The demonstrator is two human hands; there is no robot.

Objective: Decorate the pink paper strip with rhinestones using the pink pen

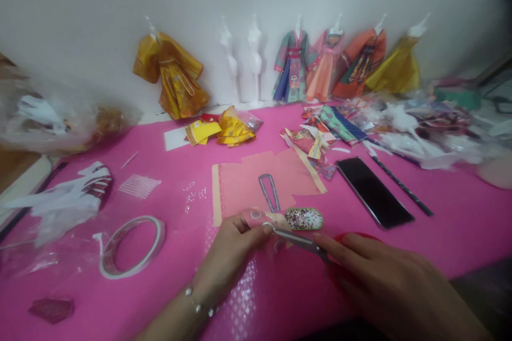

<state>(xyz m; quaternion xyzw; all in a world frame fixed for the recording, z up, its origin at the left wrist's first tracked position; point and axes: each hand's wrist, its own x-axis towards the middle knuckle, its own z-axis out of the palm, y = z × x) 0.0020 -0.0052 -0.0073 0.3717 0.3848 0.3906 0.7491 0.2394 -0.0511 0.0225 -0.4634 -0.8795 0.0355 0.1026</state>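
Observation:
My left hand (pixel 240 242), with a beaded bracelet at the wrist, pinches a small pink patterned fabric piece (pixel 256 217). My right hand (pixel 372 266) is closed round the red handles of scissors (pixel 300 240), whose blades reach the fabric beside my left thumb. Just beyond lies a light pink fabric piece (pixel 236 181) with cream edges, and a blue-grey looped trim (pixel 262 186) rests on it. A glittery oval (pixel 304 218) sits right of my left fingertips. Parts of my right fingers and the handles are blurred.
A tape roll (pixel 156 245) lies at the left, a black phone (pixel 374 192) and dark stick (pixel 404 186) at the right. Fabric scraps (pixel 232 128) and plastic bags (pixel 432 128) lie farther back. Dressed doll forms (pixel 172 74) and two bare white ones stand along the wall.

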